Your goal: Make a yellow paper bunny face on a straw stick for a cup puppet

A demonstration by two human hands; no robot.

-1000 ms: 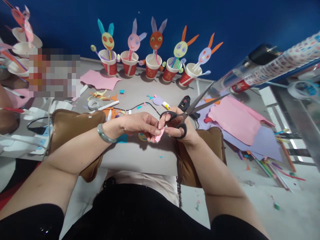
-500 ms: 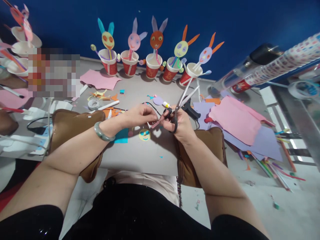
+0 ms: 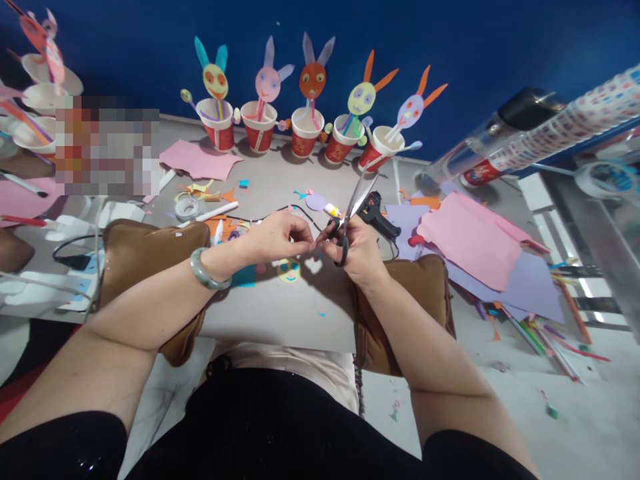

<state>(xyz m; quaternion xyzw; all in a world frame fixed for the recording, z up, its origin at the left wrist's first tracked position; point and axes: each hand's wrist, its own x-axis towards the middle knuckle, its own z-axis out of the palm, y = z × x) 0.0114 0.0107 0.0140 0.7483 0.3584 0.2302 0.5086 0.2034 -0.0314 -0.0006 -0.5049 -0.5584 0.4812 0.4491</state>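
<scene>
My right hand (image 3: 363,250) is closed on a pair of scissors (image 3: 351,207), with the blades pointing up and away from me. Its fingertips meet those of my left hand (image 3: 280,237), which is pinched closed; whatever lies between them is too small to make out. A green bangle (image 3: 207,270) circles my left wrist. Just below the fingers, a round yellow paper face (image 3: 289,269) with blue eyes and a smile lies on the table. Beside it is a small white cutout (image 3: 314,265). A black glue gun (image 3: 380,217) rests beyond my right hand.
Several red-and-white paper cups (image 3: 303,140) with paper rabbits line the blue wall. Pink paper sheets (image 3: 473,240) cover purple ones at right, near stacked cups (image 3: 560,130). A tape roll (image 3: 187,208) and scraps lie left. Brown cushions (image 3: 153,260) flank the table edge.
The scissors have tilted and their blades have swung closer together, shifting slightly left and down. A pink paper strip visible between my fingers earlier no longer shows clearly. My fingertips have drawn together.
</scene>
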